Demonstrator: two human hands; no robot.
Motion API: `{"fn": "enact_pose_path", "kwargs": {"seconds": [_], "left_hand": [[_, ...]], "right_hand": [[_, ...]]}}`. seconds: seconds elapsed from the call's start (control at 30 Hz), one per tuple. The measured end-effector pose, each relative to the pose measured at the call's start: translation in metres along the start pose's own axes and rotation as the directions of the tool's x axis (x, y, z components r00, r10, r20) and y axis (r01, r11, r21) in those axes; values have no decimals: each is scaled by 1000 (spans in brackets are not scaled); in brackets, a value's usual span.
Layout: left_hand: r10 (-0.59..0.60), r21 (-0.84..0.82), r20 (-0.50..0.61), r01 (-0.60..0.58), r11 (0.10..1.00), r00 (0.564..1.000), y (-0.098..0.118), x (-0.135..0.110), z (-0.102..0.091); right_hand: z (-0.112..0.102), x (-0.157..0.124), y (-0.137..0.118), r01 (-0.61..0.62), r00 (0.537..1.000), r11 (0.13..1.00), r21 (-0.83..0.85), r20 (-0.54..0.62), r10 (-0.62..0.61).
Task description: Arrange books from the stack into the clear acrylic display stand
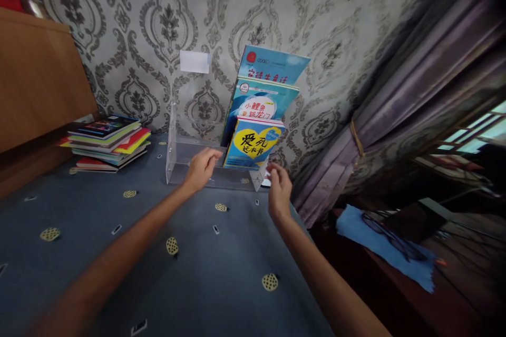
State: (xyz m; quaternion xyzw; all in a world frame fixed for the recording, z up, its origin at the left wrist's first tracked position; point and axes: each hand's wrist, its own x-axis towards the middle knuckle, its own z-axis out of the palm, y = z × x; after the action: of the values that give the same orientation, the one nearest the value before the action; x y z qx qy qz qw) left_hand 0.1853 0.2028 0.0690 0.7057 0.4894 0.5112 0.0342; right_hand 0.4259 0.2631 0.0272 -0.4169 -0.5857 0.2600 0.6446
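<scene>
A clear acrylic book rack [190, 176] stands on the table against the wall. In its right part several books stand in tiers: a blue book with a yellow heart [253, 142] in front, a teal book [266, 97] behind it, and a light blue book [276, 63] at the back. My left hand [201, 169] hovers before the rack, just left of the front book, fingers loosely bent and holding nothing. Beside the rack's right end is my right hand [280, 192], empty, its fingers half curled and slightly apart. Neither hand visibly grips a book.
A stack of books [108, 145] lies on the left of the dark blue patterned tablecloth [130, 268]. Behind it is a wooden cabinet [43, 73]. A purple curtain [336, 152] hangs on the right. Below it, a blue cloth [379, 242] with glasses [395, 237] lies on another surface.
</scene>
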Motion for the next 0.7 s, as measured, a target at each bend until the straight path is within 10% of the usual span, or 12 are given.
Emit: {"fn": "enact_pose_path", "kwargs": {"seconds": [0.17,0.33,0.7], "left_hand": [[-68,134,198,42,990,978,-1,-73,1],[-53,143,322,7,990,945,5,-106,5],[31,377,-7,-26,926,999,-2,-16,41]], "right_hand": [[6,-82,11,-143,963,989,-24,229,144],[15,-107,16,-212,913,977,-31,351,209],[4,-29,33,-112,990,992,-52,-90,107]]}}
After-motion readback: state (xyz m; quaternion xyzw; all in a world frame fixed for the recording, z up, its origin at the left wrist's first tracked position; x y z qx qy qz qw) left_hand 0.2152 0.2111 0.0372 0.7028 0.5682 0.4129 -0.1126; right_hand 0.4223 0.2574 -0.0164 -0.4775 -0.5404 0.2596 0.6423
